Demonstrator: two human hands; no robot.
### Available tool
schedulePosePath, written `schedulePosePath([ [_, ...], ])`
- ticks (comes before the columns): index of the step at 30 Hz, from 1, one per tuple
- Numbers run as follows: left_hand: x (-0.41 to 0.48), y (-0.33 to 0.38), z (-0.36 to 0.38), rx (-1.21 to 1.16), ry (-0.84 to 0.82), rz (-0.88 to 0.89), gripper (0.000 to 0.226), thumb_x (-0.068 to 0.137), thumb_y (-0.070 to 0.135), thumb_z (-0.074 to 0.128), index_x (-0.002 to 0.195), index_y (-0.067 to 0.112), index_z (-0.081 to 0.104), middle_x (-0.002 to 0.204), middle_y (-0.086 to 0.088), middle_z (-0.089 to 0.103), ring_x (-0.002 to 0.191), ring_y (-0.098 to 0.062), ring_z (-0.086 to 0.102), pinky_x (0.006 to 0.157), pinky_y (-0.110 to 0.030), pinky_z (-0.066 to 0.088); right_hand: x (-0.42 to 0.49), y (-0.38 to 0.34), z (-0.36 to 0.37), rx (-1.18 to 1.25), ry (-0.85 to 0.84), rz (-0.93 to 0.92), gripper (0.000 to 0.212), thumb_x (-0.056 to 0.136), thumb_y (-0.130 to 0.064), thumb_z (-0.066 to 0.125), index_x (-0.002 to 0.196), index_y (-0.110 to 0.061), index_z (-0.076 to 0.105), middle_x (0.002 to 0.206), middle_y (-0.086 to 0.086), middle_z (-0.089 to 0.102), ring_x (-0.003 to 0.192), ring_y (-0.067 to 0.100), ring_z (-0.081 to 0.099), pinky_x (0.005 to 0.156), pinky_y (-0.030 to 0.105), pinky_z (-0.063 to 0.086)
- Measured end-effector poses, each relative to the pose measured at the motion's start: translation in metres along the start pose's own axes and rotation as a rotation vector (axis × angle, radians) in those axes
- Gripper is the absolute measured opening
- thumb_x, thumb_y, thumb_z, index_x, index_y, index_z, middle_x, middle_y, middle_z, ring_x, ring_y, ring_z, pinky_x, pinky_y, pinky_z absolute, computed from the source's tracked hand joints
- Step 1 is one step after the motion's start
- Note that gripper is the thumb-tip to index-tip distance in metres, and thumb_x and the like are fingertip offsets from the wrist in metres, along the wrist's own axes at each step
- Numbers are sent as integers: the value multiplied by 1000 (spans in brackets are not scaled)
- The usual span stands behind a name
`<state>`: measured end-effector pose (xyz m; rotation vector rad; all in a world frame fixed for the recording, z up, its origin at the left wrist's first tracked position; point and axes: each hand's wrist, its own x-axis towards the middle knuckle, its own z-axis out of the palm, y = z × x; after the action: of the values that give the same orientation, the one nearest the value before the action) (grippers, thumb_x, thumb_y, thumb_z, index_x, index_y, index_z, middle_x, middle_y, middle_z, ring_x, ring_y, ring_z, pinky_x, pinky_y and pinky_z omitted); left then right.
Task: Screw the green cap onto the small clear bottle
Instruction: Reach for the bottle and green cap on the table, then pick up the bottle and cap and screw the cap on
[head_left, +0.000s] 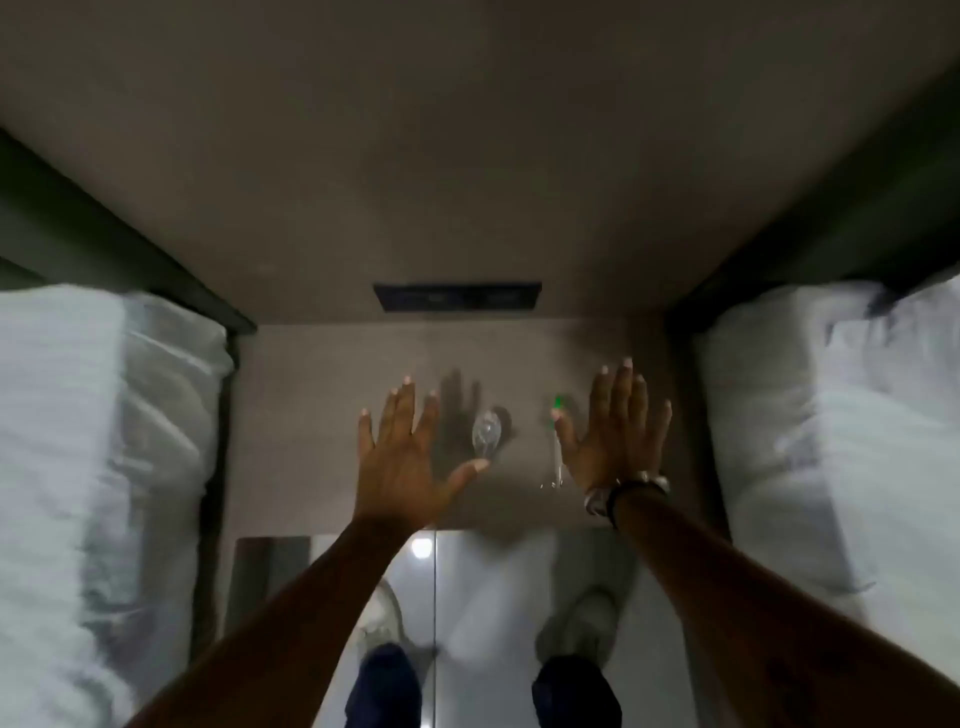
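Note:
A small clear bottle (485, 431) sits on the grey-brown bedside table (311, 415) between my hands. The green cap (557, 401) is to its right, with a thin clear stem (557, 462) running toward me from it. My left hand (402, 457) hovers above the table just left of the bottle, fingers spread, thumb tip near the bottle's near end. My right hand (615, 431) is held flat and spread just right of the cap, with a watch on its wrist. Neither hand holds anything.
White pillows lie on beds at the left (78, 441) and the right (841, 426). A dark socket panel (457, 297) is set in the wall behind the table. Below the table edge are a glossy floor and my shoes (582, 618).

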<state>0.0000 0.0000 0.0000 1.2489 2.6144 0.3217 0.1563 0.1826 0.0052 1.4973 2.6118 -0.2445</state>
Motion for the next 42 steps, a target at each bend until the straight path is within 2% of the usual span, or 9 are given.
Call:
schedulePosePath([
  [8,18,2,130,-208,55,-104,93,66,85,47,142,35,26,159,-9,5,145,-24,8,111,-57,-5,50,7,147,-28,-221,226,69,87,-65,35,132,-14,45,159,15,6,145,36,8,112,65,10],
  [13,29,1,141,-390,147,-166,66,69,67,65,124,33,54,158,-8,16,143,-22,16,111,-58,3,70,6,160,-51,-199,239,51,88,-55,45,119,-18,60,158,12,16,144,33,13,111,66,11],
  [25,59,-11,136,-340,-42,61,59,70,37,75,125,33,52,158,-12,11,144,-30,3,110,-63,0,81,5,157,-27,-250,385,42,80,-39,57,112,-13,61,138,12,44,135,32,26,110,63,20],
  [30,79,-21,126,-378,-203,181,59,66,32,79,120,38,56,158,-7,11,142,-25,-5,110,-58,-8,89,5,125,685,-280,612,50,80,-36,66,121,-8,56,132,18,53,120,33,49,88,36,46],
  [32,84,-23,122,-381,-254,183,57,65,22,79,116,37,59,158,-4,11,143,-25,-5,110,-56,-9,88,2,100,979,-179,621,46,81,-28,70,118,-2,58,125,20,60,93,14,64,60,13,45],
  [34,86,-24,119,-374,-278,179,61,63,16,79,116,38,60,158,-5,10,144,-27,-4,110,-55,-9,80,-2,77,1181,-7,567,33,80,-24,73,104,-2,67,115,21,67,60,-9,56,46,-1,37],
  [37,83,-24,117,-351,-284,164,66,65,20,79,123,40,54,159,-5,9,144,-28,-4,110,-54,-9,60,-18,50,1436,134,492,9,75,-25,78,82,-27,74,117,9,69,81,-5,61,60,-1,44],
  [39,80,-25,117,-343,-285,158,66,66,25,79,125,40,53,159,-6,8,144,-29,-4,111,-54,-8,50,-32,40,1526,228,429,18,74,-19,78,70,-36,72,121,4,66,101,5,63,71,1,47],
  [42,78,-28,119,-368,-265,133,63,65,37,80,123,40,55,159,-5,9,144,-29,-3,111,-53,-7,43,-46,39,1462,255,255,24,78,-16,74,83,-39,69,122,0,61,115,12,56,92,19,50],
])
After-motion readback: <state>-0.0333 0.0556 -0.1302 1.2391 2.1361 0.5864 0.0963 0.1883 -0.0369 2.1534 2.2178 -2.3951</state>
